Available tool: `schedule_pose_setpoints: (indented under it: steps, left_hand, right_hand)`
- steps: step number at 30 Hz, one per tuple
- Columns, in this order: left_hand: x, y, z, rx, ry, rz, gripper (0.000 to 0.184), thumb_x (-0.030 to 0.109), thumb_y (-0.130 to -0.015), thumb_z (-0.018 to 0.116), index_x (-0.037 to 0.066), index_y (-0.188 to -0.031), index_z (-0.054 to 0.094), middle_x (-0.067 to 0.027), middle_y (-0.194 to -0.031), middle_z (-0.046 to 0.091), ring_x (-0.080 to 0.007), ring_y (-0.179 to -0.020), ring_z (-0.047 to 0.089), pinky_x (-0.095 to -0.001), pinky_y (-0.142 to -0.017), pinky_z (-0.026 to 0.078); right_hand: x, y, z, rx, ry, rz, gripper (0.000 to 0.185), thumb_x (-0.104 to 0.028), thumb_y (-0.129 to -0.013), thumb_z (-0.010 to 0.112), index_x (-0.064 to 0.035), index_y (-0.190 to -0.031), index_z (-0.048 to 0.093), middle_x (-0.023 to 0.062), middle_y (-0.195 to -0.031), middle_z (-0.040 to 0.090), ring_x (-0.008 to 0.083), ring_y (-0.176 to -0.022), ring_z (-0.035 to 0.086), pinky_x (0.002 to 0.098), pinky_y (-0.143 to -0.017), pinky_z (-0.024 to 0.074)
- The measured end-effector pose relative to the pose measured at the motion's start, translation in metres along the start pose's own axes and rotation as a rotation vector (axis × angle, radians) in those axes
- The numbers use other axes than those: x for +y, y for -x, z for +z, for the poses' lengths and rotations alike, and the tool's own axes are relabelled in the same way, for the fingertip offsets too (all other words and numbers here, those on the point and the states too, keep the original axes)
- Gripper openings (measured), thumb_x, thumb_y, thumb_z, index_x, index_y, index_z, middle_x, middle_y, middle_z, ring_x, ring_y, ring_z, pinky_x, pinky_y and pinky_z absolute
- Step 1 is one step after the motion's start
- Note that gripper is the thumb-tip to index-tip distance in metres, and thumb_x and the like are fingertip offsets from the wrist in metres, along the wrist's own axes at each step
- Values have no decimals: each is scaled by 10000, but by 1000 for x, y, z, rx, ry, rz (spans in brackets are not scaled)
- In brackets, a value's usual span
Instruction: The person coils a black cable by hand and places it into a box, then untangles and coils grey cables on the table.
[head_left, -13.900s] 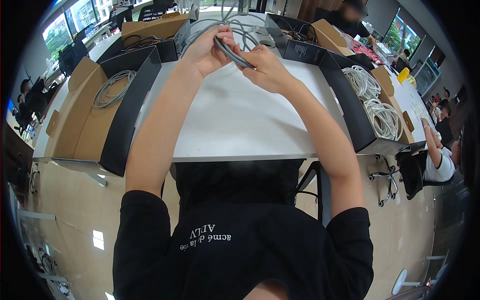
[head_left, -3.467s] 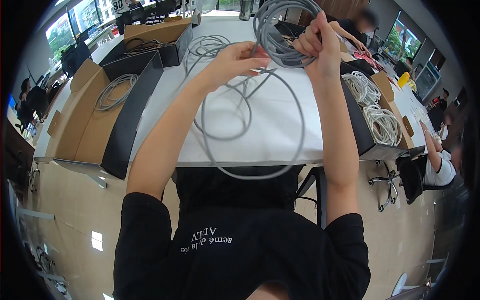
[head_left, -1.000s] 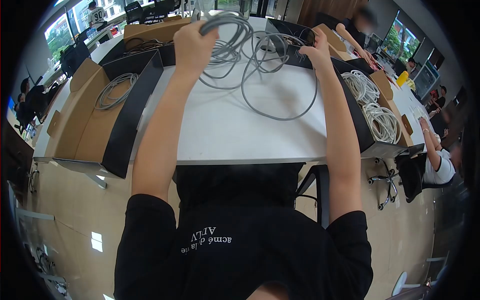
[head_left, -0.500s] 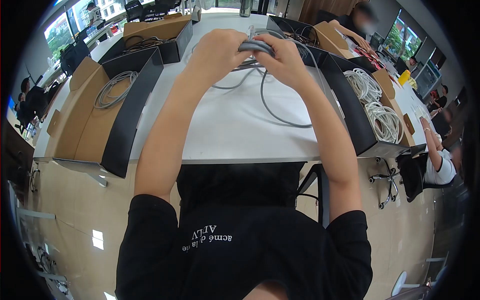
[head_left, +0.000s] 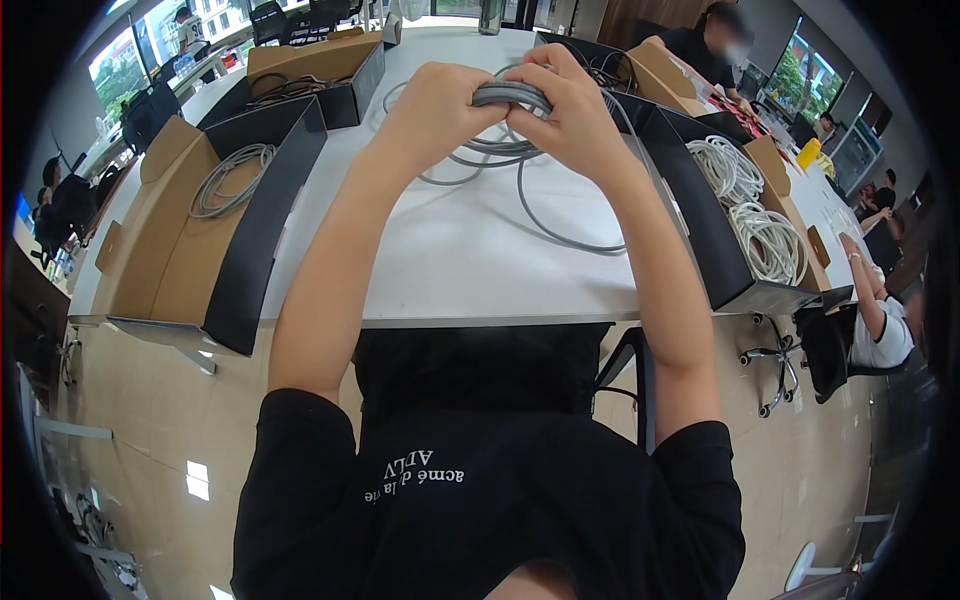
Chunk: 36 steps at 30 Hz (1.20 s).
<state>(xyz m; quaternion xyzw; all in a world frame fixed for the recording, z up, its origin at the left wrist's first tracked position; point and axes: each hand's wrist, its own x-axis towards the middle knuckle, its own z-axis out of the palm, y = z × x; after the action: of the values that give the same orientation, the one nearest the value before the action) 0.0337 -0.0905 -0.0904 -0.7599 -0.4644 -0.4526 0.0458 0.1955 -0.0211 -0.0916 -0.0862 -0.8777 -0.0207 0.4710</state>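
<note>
Gripping grey cable bundle (head_left: 512, 95) in closed fingers of left hand (head_left: 435, 112) and right hand (head_left: 572, 108), twelve o'clock above worktop (head_left: 480, 285). Seemingly mid-coiling; probably calling next for gathering slack loop (head_left: 550, 236), one o'clock.

The black short-sleeved T-shirt (head_left: 520, 500) carries white lettering (head_left: 414, 476) including "ADLV".

Bright, even interior. Daylight through windows (head_left: 116, 82), upper left and right. Soft shadows on table (head_left: 450, 270); white glare patches (head_left: 197, 480) on floor (head_left: 150, 400). Cable (head_left: 510, 93) fairly crisp; co-worker's head (head_left: 728, 35) blurred. Fisheye: edges bowed, corners black.
</note>
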Motion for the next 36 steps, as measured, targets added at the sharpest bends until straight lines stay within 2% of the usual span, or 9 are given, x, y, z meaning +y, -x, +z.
schedule_pose_setpoints:
  steps: [5,11,17,20,23,26,30,34,36]
  left_hand:
    - [3,0,-3,-135,70,-130,179,127,-727,605,-47,-769,615,-45,-577,517,-81,-534,458,-252,-492,355]
    - [-11,-2,2,-180,222,-172,171,136,-763,552,-15,-784,627,-5,-593,537,-56,-540,456,-213,-489,341]
    - [-13,-2,0,-256,134,-217,161,138,-759,541,-11,-769,601,-5,-591,528,-60,-532,440,-206,-490,325]
    - [-6,-2,-5,-308,90,-221,169,161,-752,565,-7,-737,572,-19,-601,533,-69,-546,441,-220,-501,333]
    - [-9,-2,0,-275,112,-183,177,191,-751,590,16,-752,561,-23,-638,546,-78,-589,466,-226,-541,352]
    - [-22,-3,7,-96,486,-161,272,281,-735,637,20,-781,571,-32,-647,554,-114,-597,486,-253,-567,373]
    - [-7,-4,22,28,1068,-300,257,279,-819,602,22,-827,584,-44,-750,590,-136,-728,579,-235,-687,424]
    - [-14,-5,22,55,1319,-358,202,221,-842,571,23,-816,538,47,-556,416,-49,-483,402,-215,-516,347]
    - [-19,-6,17,83,1232,-392,184,209,-847,563,39,-785,531,66,-533,337,-34,-449,309,-213,-462,292]
  right_hand:
    - [8,-1,-3,-142,-112,21,225,-132,-653,605,-14,-843,583,92,-777,541,199,-652,519,290,-588,412]
    - [-6,-4,-8,-238,-201,303,194,-133,-656,624,1,-784,567,63,-549,492,149,-506,432,266,-500,366]
    - [0,-1,-2,-217,-136,205,138,-104,-706,642,12,-763,591,49,-537,474,131,-501,402,261,-490,354]
    - [8,-2,-5,-202,-30,204,154,-151,-705,652,-2,-738,629,93,-515,527,158,-447,477,294,-444,364]
    - [4,-3,-15,-188,-143,358,167,-163,-741,641,3,-738,629,49,-511,512,115,-453,436,277,-442,345]
    - [14,-5,-16,96,-378,477,182,-175,-774,624,4,-743,629,-2,-514,495,81,-442,365,259,-423,311]
    - [6,-7,-17,261,-958,583,180,-171,-804,609,-6,-737,584,-16,-496,427,50,-422,368,231,-394,296]
    - [1,-5,3,269,-1219,681,209,-175,-800,626,-47,-671,523,8,-516,437,78,-431,398,244,-404,321]
    - [1,-4,6,172,-1225,717,183,-177,-797,625,-52,-705,529,22,-564,472,96,-479,430,247,-450,359]
